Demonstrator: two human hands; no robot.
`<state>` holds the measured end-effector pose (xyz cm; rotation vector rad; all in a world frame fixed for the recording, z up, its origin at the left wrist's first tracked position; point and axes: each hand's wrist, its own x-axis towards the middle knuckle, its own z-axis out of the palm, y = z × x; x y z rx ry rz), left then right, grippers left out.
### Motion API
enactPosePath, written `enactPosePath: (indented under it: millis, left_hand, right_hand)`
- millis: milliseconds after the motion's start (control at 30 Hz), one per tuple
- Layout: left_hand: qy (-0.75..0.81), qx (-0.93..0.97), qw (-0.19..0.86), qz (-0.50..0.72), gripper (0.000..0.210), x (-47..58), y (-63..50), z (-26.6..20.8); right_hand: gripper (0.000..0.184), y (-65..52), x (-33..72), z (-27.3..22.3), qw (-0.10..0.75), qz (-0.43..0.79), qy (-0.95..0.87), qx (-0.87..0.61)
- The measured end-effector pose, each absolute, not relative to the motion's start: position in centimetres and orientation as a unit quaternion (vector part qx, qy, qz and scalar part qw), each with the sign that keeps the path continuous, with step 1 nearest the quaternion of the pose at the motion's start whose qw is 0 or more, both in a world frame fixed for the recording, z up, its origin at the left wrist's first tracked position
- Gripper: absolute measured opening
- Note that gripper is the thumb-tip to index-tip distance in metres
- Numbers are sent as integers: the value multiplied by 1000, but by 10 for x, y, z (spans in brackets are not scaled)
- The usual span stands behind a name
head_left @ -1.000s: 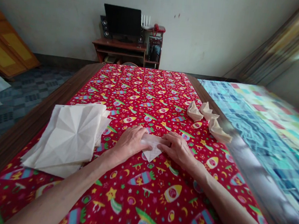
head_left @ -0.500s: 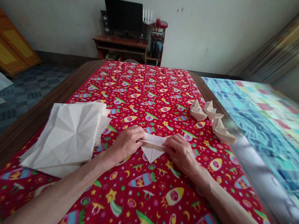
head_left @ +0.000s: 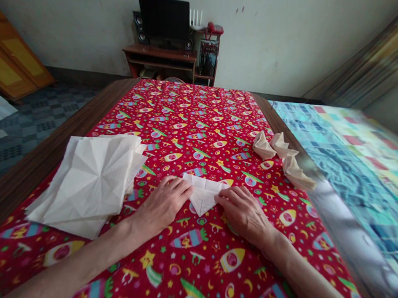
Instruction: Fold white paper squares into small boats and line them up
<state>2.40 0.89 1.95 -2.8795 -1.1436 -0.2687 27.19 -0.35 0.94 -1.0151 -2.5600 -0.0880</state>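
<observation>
A folded white sheet of paper [head_left: 203,193] lies on the red patterned cloth between my hands, its pointed end toward me and its straight edge away. Curled fingers of my left hand [head_left: 167,198] pinch its left edge. At the opposite edge, my right hand [head_left: 244,210] has its fingers and thumb closed on the paper. Left of my left hand is a stack of creased white paper sheets [head_left: 92,183], the top one marked with creases spreading from its centre. Three folded paper shapes with pointed tips [head_left: 298,171] sit at the right side of the cloth.
The red cloth [head_left: 202,121] covers a brown wooden table [head_left: 76,129]. Beyond it stands a desk [head_left: 161,55] with a monitor [head_left: 163,17], speakers and a red telephone [head_left: 215,29]. A bed with a checked cover [head_left: 327,148] adjoins the right side.
The upper band of the paper that was turned down now lies flattened upward, showing the full straight edge. Both hands have come slightly nearer to me along the paper's sides.
</observation>
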Motion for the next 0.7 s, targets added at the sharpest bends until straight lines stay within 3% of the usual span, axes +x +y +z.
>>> enactPosePath:
  millis: [267,433,700]
  left_hand:
    - [-328,-935,-74,-109,55,47,-11,10]
    - [-333,-937,-59,-90,50,41,-6,6]
    - [-357,-930,-22,-79,44,20,-4,6]
  right_hand:
    - [28,-16,262,6,196,-62,-908,-365]
    - [51,-30,267,0,135,-8,-911,-389]
    - [49,-37,276,8,141,21,-897,-419]
